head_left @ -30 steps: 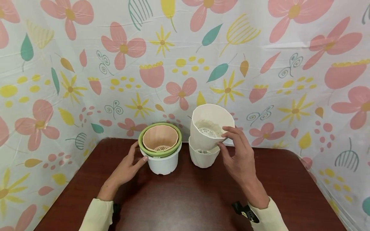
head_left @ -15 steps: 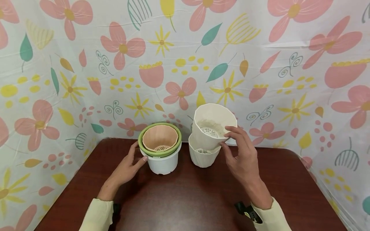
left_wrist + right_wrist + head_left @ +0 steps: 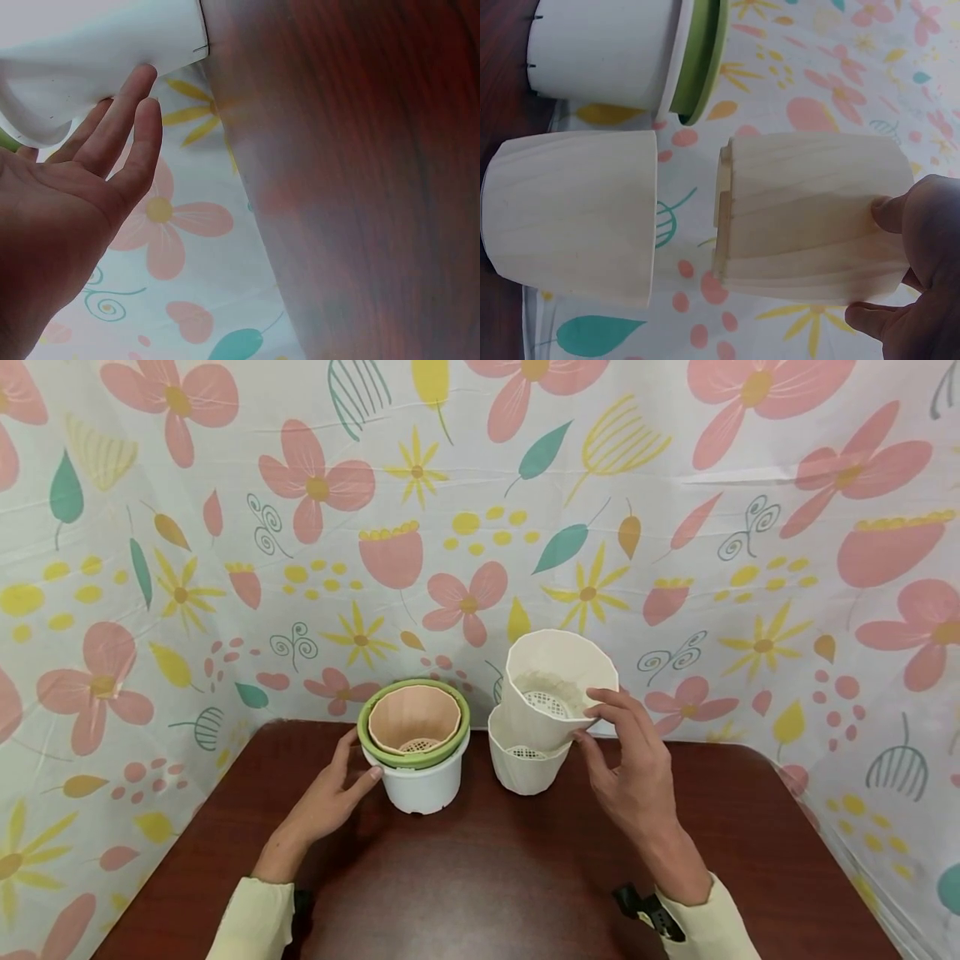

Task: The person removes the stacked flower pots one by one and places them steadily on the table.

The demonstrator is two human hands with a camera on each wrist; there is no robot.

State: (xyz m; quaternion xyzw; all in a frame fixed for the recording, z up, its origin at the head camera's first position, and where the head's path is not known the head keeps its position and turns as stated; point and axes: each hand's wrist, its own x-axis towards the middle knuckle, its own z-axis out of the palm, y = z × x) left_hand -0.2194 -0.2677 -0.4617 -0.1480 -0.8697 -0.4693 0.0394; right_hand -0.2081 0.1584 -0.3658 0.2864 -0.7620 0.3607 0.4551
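A cream flower pot (image 3: 558, 664) hangs tilted above a second cream flower pot (image 3: 527, 775) standing on the table. My right hand (image 3: 633, 785) pinches the upper pot by its right rim; the right wrist view shows a gap between that pot's base (image 3: 724, 217) and the lower pot (image 3: 570, 217). To the left stands a nest of pots: a white one (image 3: 423, 789) outside, a green one (image 3: 412, 762) within it, and a peach one (image 3: 416, 710) innermost. Against the white pot's left side rests my left hand (image 3: 322, 802), thumb near the front, fingers relaxed.
The dark wooden table (image 3: 450, 893) runs back to a floral cloth (image 3: 480, 510) hung behind and at the sides. Both pot groups stand near its back edge, close to that cloth. A black strap (image 3: 648, 914) shows at my right sleeve.
My right hand has carried the upper cream pot slightly to the right. The left hand and the nested pots have stayed in place.
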